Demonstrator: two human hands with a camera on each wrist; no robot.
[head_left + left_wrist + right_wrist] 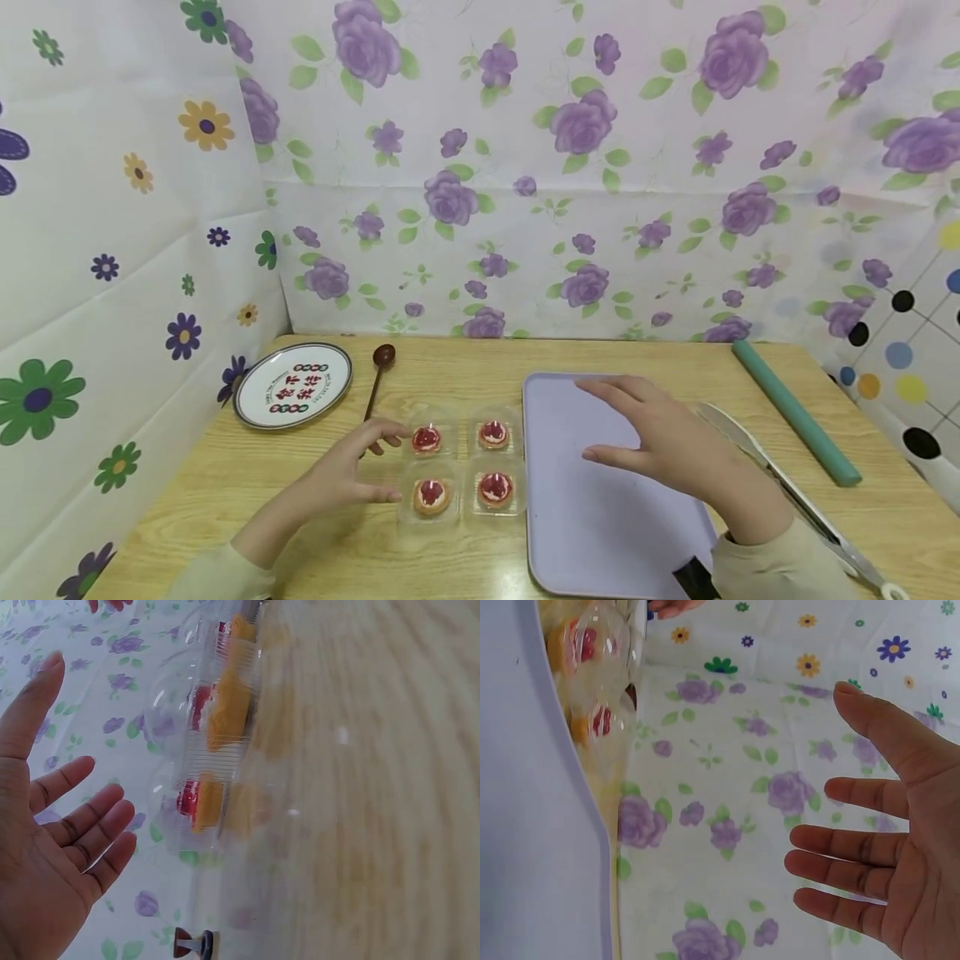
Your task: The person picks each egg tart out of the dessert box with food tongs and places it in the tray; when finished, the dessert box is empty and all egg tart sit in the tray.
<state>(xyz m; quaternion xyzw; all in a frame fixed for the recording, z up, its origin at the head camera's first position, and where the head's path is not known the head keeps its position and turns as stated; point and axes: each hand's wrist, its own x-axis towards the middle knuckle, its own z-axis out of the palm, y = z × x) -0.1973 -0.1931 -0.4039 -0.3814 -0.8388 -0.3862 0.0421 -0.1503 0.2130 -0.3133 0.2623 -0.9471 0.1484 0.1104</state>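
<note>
"where are the round, red-topped pastry tarts (495,488)?"

"on the pale wooden table (225,492), four of them in clear domed plastic packaging (480,462), just right of my left hand (352,475)."

"and your fingers?"

"spread wide on that hand, holding nothing; my right hand (652,437), also spread wide, hovers over the flat lavender tray (581,517)."

"further out?"

"a round white dark-rimmed plate (251,392) lies to the left, a long green cylinder (795,414) to the right."

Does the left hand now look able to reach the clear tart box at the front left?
Probably yes: the left hand, holding nothing, is close beside that clear tart box, and nothing visible stands between them.
</note>
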